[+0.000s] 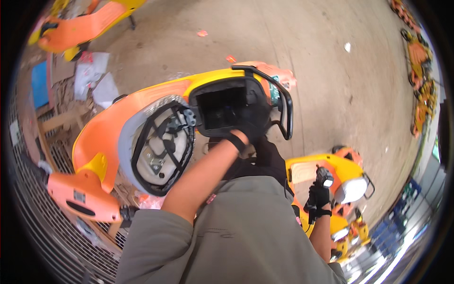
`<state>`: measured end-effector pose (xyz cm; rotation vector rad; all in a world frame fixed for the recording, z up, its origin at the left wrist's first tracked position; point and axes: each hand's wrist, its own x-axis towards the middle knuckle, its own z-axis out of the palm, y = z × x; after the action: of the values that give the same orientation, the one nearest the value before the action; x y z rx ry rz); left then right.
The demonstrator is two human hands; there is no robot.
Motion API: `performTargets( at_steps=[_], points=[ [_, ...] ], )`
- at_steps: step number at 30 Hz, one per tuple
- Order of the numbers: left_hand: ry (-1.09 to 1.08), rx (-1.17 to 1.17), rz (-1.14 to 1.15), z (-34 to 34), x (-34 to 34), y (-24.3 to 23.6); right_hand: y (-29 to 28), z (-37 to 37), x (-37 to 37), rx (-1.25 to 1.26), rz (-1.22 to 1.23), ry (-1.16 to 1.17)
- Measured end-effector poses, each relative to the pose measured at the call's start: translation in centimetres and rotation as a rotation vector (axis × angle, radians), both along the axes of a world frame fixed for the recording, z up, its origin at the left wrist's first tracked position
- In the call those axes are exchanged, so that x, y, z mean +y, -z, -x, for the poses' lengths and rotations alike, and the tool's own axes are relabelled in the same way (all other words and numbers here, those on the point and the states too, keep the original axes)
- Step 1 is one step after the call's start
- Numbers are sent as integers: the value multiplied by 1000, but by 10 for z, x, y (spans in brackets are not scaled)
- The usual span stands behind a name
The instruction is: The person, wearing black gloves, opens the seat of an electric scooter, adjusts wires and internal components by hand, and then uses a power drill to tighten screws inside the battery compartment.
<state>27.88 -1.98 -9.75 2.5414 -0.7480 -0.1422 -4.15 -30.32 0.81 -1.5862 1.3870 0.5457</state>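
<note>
The orange and yellow scooter (101, 111) stands before me with its seat (158, 146) tipped open on its hinge, the pale underside and dark frame showing. Beside the seat is a black storage bin (213, 106), uncovered. My left hand (255, 120), in a black glove, reaches over the bin's right side by the black grab rail (287, 109). Its fingers are blurred against the dark bin, so I cannot make out any grip. Out to the right, my gloved right hand (319, 196) is closed around a dark object with a grey rounded end (324, 176); its kind is unclear.
Another yellow and orange scooter (302, 163) stands close on my right. One more scooter (80, 31) is at the far left, near a blue panel (40, 85) and white sheets (90, 73). Several stand along the right wall. Slatted metal grating (61, 241) runs along the left.
</note>
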Motion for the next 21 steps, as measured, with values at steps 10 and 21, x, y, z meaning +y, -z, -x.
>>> performTargets(
  at_steps=[10,21],
  points=[
    [-433,714,310,64,-82,-38,106,8,-177,67,134,-995],
    [-714,588,114,68,-87,-42,121,-122,-236,93,-60,-666]
  ],
)
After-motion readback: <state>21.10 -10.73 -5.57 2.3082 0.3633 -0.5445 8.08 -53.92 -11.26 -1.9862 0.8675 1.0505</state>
